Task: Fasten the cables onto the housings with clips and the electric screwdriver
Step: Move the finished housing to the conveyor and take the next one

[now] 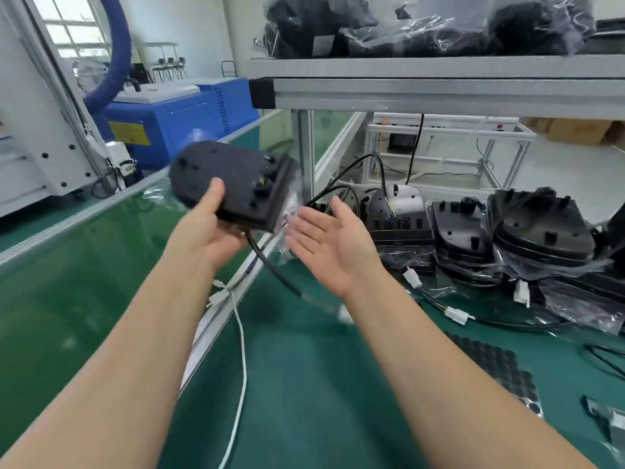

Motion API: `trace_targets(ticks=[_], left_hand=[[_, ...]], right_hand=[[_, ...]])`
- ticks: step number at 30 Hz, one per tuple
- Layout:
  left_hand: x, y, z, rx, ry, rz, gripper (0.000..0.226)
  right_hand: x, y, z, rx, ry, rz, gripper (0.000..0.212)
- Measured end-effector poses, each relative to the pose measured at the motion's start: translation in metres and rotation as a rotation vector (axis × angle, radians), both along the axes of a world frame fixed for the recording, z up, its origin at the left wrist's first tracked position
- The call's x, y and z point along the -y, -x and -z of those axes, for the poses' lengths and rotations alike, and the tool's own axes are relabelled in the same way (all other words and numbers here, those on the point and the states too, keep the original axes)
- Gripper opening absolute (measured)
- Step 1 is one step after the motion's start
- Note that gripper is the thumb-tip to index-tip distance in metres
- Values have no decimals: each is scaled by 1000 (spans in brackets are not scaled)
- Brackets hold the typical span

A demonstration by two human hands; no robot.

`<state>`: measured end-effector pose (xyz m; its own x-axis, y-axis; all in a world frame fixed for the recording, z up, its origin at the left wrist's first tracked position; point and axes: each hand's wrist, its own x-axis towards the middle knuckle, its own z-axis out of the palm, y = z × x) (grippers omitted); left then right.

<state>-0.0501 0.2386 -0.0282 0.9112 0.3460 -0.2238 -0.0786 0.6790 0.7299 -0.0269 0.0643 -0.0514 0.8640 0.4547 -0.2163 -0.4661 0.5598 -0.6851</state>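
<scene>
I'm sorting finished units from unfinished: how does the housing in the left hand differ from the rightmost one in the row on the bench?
The held housing is up in the air and tilted, gripped by the left hand; the rightmost housing rests on the bench. The held housing's black cable hangs free below it; another cable lies across the rightmost housing. Both are black with raised posts. Clips: cannot tell.

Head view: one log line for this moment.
left hand: holds housing above belt | right hand: open, palm up, empty | cable: hangs from housing | other housings: lined up at right
</scene>
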Motion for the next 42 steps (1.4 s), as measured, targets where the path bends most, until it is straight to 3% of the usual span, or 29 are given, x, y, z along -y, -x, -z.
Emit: trace_targets(ticks=[4, 8, 13, 18, 21, 23, 28, 32, 35, 39, 42], left_hand=[[-60, -27, -2, 186, 269, -304, 44], [-114, -36, 30, 165, 293, -458, 43], [-138, -32, 77, -144, 136, -545, 50], [-137, -36, 102, -420, 24, -529, 59], [-141, -39, 103, -488, -65, -535, 61], [-150, -42, 103, -499, -122, -460, 60], [-163, -46, 119, -473, -111, -318, 43], [-166, -50, 127, -482, -268, -326, 47], [-167, -53, 123, -640, -530, -287, 63], [-156, -46, 115, -1048, -1115, -160, 85], [-131, -43, 103, -1152, -1202, -209, 80]], right_hand=[[7, 2, 29, 13, 117, 14, 34], [18, 2, 54, 125, 359, 81, 14], [40, -18, 51, 359, 779, 320, 20], [71, -44, 38, 764, 1288, 735, 33], [87, -65, 33, 821, 1599, 653, 53], [91, -76, 34, 827, 1748, 523, 52], [92, -85, 35, 853, 1791, 467, 34], [89, -87, 33, 836, 1826, 443, 30], [85, -84, 31, 797, 1768, 470, 27], [84, -85, 24, 772, 1774, 521, 29], [85, -84, 21, 727, 1767, 552, 35]])
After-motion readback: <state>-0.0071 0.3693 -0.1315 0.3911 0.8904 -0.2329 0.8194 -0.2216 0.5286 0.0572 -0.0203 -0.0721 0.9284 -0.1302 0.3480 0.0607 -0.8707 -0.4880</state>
